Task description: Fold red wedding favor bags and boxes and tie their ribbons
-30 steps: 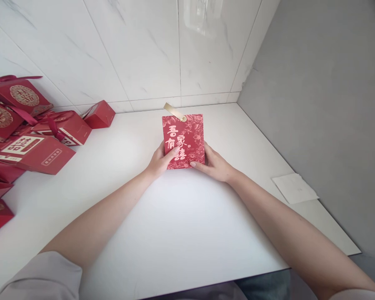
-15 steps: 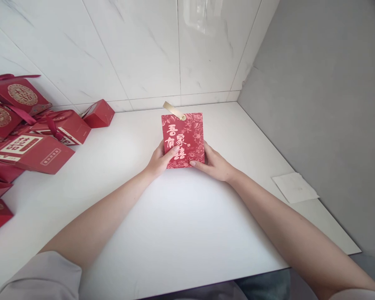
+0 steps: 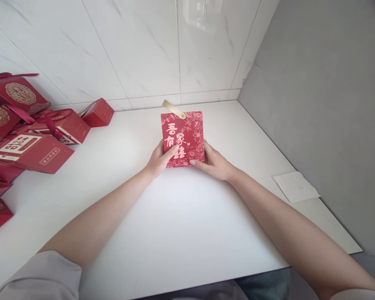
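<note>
Between my two hands is a red gift box with pale flower print and white Chinese characters on its front. A gold ribbon tab sticks out at its top edge, leaning up to the left. My left hand grips the box's lower left side, thumb lying across the front over part of the characters. At the lower right, my right hand holds it with the thumb on the bottom front edge. The other fingers of both hands are hidden behind the box, as is its depth.
Several red boxes with ribbons are heaped on the white table at the left. One small red box lies at the heap's right end. A white paper rests by the right edge. Behind stands a tiled wall; a grey wall is at right.
Both hands keep the same hold on the red gift box. Only a very slight shift of the whole view shows.
</note>
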Tool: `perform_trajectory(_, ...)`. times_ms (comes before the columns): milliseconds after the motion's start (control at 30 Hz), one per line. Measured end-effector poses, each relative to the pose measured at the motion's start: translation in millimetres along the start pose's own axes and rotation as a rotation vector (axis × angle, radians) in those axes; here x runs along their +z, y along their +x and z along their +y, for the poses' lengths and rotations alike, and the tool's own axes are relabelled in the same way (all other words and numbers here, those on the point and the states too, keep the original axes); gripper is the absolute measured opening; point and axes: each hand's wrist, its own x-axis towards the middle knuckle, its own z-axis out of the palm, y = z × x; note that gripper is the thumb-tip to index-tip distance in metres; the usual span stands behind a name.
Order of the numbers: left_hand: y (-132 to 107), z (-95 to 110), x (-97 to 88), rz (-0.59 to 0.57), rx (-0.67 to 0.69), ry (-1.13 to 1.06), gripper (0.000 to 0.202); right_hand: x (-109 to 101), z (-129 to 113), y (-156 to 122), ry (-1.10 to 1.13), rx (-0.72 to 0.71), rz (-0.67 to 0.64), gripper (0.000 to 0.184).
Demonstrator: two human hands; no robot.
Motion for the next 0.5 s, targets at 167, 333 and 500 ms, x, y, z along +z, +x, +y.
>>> perform_trajectory(167, -0.3, 0.7, 0.6, 0.007, -0.005, 0.014, 0.070, 0.2, 1.8, -0.4, 0.019, -0.007, -0.001, 0.080)
perform_trajectory(333, -0.2, -0.8, -0.1, -0.001, 0.010, 0.022, 0.066, 0.4, 3.3, -0.3, 0.023, -0.018, 0.005, 0.077)
perform_trajectory(500, 0.5, -1.8, -0.3, 0.005, 0.008, 0.019, 0.065, 0.3, 1.8, 0.1, 0.021, -0.020, 0.007, 0.078)
